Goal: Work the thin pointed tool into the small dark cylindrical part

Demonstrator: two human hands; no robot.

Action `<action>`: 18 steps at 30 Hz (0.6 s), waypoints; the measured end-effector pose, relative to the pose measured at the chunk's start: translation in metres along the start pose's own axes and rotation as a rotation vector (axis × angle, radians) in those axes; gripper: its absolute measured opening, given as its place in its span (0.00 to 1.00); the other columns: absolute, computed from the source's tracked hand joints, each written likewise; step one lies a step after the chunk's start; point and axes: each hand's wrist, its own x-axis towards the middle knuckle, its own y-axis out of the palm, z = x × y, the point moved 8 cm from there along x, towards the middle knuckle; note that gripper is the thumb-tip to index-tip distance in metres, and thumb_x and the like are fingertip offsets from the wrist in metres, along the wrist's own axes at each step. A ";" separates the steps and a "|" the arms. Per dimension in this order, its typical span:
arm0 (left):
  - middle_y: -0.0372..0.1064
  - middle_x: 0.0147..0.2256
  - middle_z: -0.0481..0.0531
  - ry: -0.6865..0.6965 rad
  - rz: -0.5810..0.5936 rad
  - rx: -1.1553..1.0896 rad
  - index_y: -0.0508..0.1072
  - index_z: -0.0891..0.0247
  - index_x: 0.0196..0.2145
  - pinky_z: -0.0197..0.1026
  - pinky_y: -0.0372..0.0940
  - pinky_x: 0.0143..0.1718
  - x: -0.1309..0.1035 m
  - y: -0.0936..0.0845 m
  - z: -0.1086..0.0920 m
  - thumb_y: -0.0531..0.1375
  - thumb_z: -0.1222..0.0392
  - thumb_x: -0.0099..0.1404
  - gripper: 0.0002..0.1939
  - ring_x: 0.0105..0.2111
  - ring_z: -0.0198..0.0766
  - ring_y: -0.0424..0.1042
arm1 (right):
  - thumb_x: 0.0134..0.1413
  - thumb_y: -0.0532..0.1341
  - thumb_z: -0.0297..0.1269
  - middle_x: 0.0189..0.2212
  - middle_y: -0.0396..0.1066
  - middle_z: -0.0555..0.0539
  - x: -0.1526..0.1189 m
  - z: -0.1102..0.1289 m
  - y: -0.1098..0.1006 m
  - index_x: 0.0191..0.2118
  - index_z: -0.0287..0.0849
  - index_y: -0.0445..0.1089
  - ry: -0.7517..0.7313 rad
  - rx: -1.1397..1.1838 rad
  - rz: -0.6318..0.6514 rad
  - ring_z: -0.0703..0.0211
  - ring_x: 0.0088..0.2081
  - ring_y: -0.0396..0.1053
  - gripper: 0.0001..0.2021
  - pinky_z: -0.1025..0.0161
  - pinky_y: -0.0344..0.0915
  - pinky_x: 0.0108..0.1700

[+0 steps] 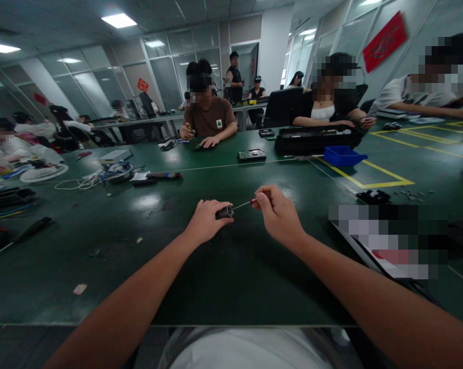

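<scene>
My left hand (pixel 204 220) grips a dark screwdriver handle (pixel 224 212) above the green table (pixel 177 266), its open end facing right. My right hand (pixel 277 212) pinches a thin metal bit (pixel 244 204) with a red band, whose tip points into the handle's end. Both hands hover close together at the table's middle, a little above its surface.
A blue tray (pixel 344 155) and a long black case (pixel 316 137) lie far right; a circuit board (pixel 251 155) lies behind. A pen-like tool (pixel 163 175) and cables (pixel 81 182) sit left. Several people sit around the table. Small screws (pixel 410 195) are scattered right.
</scene>
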 end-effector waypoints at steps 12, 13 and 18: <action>0.74 0.45 0.53 -0.038 -0.020 -0.091 0.75 0.57 0.52 0.52 0.61 0.53 0.000 0.001 0.006 0.65 0.50 0.64 0.20 0.47 0.48 0.70 | 0.66 0.51 0.42 0.28 0.74 0.46 0.005 -0.001 -0.007 0.38 0.44 0.65 0.037 -0.142 -0.049 0.53 0.31 0.73 0.10 0.57 0.62 0.35; 0.74 0.45 0.54 -0.054 -0.035 -0.125 0.75 0.57 0.51 0.50 0.63 0.51 0.000 0.000 0.007 0.65 0.51 0.63 0.19 0.47 0.48 0.71 | 0.66 0.51 0.42 0.28 0.74 0.46 0.005 -0.002 -0.007 0.38 0.44 0.65 0.038 -0.141 -0.053 0.53 0.31 0.73 0.10 0.57 0.62 0.35; 0.73 0.49 0.54 -0.178 -0.124 -0.362 0.73 0.60 0.50 0.47 0.64 0.53 0.001 -0.003 0.019 0.62 0.55 0.65 0.16 0.48 0.45 0.72 | 0.67 0.51 0.42 0.29 0.74 0.46 0.004 -0.003 -0.008 0.39 0.44 0.65 0.047 -0.111 -0.055 0.52 0.33 0.74 0.10 0.57 0.63 0.36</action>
